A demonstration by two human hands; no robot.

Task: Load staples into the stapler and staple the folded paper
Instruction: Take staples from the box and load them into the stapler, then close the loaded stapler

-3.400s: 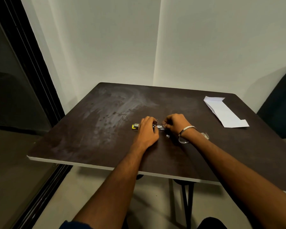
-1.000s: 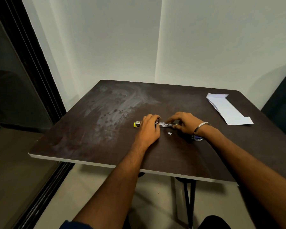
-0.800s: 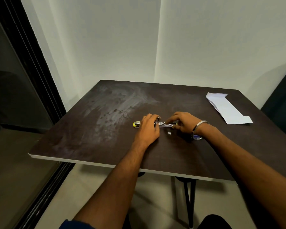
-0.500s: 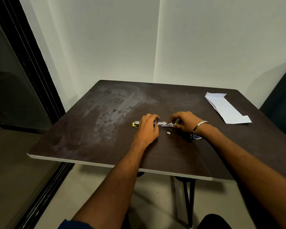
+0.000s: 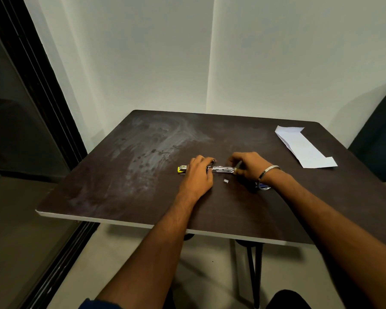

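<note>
A small stapler point(image 5: 221, 169) lies flat and opened out in the middle of the dark table point(image 5: 143, 175), its yellow end point(image 5: 182, 169) sticking out to the left and its shiny metal staple channel pointing right. My left hand point(image 5: 197, 175) presses down on the stapler's middle. My right hand point(image 5: 249, 167) pinches the right tip of the metal channel. A tiny piece of staples point(image 5: 226, 181) lies loose on the table just in front of the stapler. The folded white paper point(image 5: 303, 147) rests at the far right of the table.
A small clear and blue item point(image 5: 264, 186) lies partly hidden under my right wrist. A dark chair point(image 5: 379, 139) stands beyond the table's right edge. White walls meet in a corner behind the table, and a dark glass door frame runs along the left.
My right hand has slid a little along the metal channel to its right tip. My left hand stays on the stapler, which has not moved.
</note>
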